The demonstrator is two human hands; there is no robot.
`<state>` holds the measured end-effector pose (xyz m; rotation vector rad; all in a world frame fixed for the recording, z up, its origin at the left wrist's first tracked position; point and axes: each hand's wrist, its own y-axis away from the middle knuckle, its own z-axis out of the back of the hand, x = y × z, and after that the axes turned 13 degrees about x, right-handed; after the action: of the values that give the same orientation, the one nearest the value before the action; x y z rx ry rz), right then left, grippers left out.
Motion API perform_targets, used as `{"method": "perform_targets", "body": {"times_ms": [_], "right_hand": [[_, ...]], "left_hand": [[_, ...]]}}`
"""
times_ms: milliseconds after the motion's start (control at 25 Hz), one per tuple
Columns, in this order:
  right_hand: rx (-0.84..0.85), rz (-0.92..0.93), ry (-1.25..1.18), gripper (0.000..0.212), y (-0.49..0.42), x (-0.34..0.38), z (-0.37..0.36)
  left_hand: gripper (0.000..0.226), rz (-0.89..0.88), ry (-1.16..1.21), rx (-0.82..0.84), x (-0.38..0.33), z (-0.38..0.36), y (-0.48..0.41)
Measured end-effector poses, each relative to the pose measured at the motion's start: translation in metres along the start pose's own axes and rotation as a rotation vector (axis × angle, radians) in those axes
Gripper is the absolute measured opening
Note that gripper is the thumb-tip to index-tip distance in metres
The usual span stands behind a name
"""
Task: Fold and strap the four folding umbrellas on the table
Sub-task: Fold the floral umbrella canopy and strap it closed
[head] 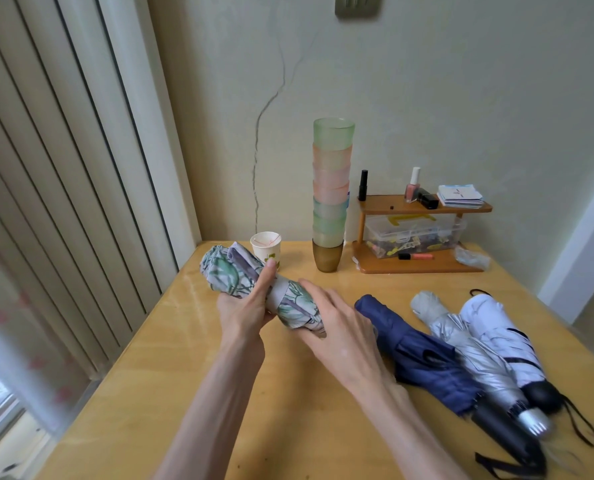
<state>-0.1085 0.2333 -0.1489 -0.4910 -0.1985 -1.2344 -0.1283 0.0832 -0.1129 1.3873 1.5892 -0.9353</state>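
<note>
**Four cloth umbrellas, one held**

The left grip (pixel 245 313) wraps round a rolled leaf-print umbrella (pixel 226 271) over the smooth wooden bench (pixel 184 393). It runs from far left to near right. The right grip (pixel 340 336) lays straight fingers on its near end. Three more lie side by side, handles nearest: navy umbrella (pixel 423 362), shiny silver umbrella (pixel 468 351), white umbrella (pixel 499 334).

Surface (pixel 219 393), far edge: stacked tumblers (pixel 331 188) at 12 o'clock; paper cup (pixel 266 245) at 11; wooden rack (pixel 385 202) at 1 — nail polish (pixel 412 187) on top, clear box (pixel 415 233) beneath.
</note>
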Motion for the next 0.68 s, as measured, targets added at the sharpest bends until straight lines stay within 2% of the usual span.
{"method": "perform_targets", "body": {"times_ms": [80, 200, 320, 440, 520, 560, 640, 680], "right_hand": [[0.006, 0.028, -0.129, 0.070, 0.001, -0.003, -0.002], [0.070, 0.048, -0.651, 0.054, -0.002, -0.002, 0.006], [0.165, 0.007, -1.001, 0.044, 0.001, 0.010, 0.011], [0.338, -0.048, -1.131, 0.040, 0.007, 0.020, 0.012], [0.404, -0.096, -1.028, 0.037, 0.009, 0.014, 0.018], [0.343, -0.163, -0.841, 0.036, 0.008, 0.005, 0.025], [0.170, -0.341, -0.117, 0.036, 0.011, -0.025, 0.040], [0.183, -0.428, 0.194, 0.038, 0.015, -0.037, 0.047]], "left_hand": [[0.032, -0.026, -0.045, 0.083, -0.004, -0.002, 0.004], [0.044, -0.021, -0.111, 0.329, -0.001, 0.002, 0.010], [0.038, -0.008, -0.176, 0.546, 0.012, 0.011, 0.016], [0.036, -0.018, -0.297, 0.478, 0.015, 0.015, 0.014], [0.023, 0.027, -0.443, 0.322, 0.012, 0.013, 0.008], [0.019, 0.061, -0.545, 0.254, 0.012, 0.012, 0.006], [0.020, 0.164, -0.719, 0.236, 0.020, 0.021, 0.001], [0.026, 0.221, -0.770, 0.267, 0.023, 0.024, 0.002]]}}
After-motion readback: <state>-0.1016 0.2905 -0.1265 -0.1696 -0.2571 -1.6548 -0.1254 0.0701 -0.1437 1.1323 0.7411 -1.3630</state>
